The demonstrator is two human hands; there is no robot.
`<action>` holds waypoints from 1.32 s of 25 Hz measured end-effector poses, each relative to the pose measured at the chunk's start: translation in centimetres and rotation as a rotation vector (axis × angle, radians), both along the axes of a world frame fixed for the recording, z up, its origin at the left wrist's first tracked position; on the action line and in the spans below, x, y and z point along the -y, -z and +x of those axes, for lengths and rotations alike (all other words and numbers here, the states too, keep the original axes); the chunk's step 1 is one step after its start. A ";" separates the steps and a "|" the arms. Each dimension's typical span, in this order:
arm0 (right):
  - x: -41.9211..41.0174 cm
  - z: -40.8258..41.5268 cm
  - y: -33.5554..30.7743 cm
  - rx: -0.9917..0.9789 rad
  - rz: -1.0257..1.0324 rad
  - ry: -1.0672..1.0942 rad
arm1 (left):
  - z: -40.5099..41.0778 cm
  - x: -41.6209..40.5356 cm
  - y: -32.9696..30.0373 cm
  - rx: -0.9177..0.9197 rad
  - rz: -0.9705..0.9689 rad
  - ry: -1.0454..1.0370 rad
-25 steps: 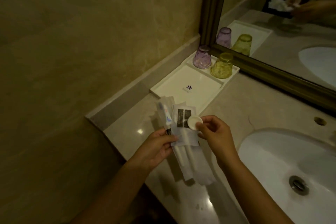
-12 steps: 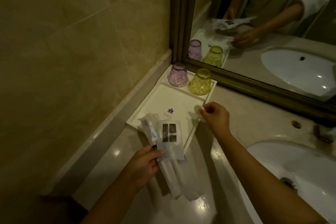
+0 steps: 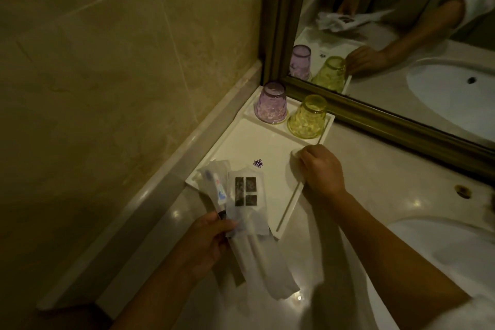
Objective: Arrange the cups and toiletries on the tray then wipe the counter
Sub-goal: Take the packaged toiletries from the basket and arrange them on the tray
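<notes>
A white tray with a purple crown logo lies in the counter's corner. At its far end a purple cup and a yellow cup stand upside down. My left hand grips a bundle of wrapped toiletry packets, a toothbrush among them, over the tray's near end. My right hand is at the tray's right rim, its fingers curled round a small white round item that is mostly hidden under them.
A white sink basin fills the right side of the beige counter. A framed mirror stands behind the tray, a tiled wall to the left. A tap hole sits by the basin.
My right hand carried the small white round item from in front of the packets out to the tray's right side and lowered it there. My left hand kept hold of the packets.
</notes>
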State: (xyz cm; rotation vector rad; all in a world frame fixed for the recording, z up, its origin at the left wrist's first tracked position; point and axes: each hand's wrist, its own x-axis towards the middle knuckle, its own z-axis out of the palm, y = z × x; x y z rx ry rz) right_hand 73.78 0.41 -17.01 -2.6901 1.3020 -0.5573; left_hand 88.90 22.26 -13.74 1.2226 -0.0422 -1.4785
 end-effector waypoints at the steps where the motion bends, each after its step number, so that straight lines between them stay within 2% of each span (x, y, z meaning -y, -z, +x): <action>1: -0.2 -0.2 0.0 0.017 0.061 0.008 | -0.1 0.1 -0.1 -0.005 0.000 -0.006; 10: -2.4 -0.6 -0.8 -0.013 -0.027 -0.079 | -0.2 0.5 0.2 -0.046 -0.013 -0.072; 12: -3.7 -0.6 -1.7 0.091 0.072 -0.011 | -0.1 0.7 0.3 -0.029 -0.025 -0.067; 13: -4.8 -0.4 -2.4 0.251 0.171 0.023 | 0.0 0.8 0.3 -0.018 -0.031 -0.066; 15: -7.5 0.1 -4.1 0.547 0.500 0.067 | -0.1 0.9 0.4 0.011 -0.035 -0.064; 17: -9.7 0.7 -4.9 0.595 0.831 0.101 | -0.6 1.0 0.3 0.046 -0.023 -0.049; 18: -10.4 0.9 -4.9 0.578 0.911 0.107 | -0.9 1.1 0.3 0.059 -0.018 -0.043; 24: -11.3 0.7 -5.3 0.712 1.094 0.140 | -1.6 0.9 0.4 0.044 -0.082 -0.054; 29: -12.8 1.0 -4.5 0.782 1.165 0.222 | -2.2 0.9 1.5 0.196 0.078 -0.081; 33: -13.1 0.8 -4.5 0.830 1.215 0.299 | -2.4 0.9 1.9 0.254 0.106 -0.100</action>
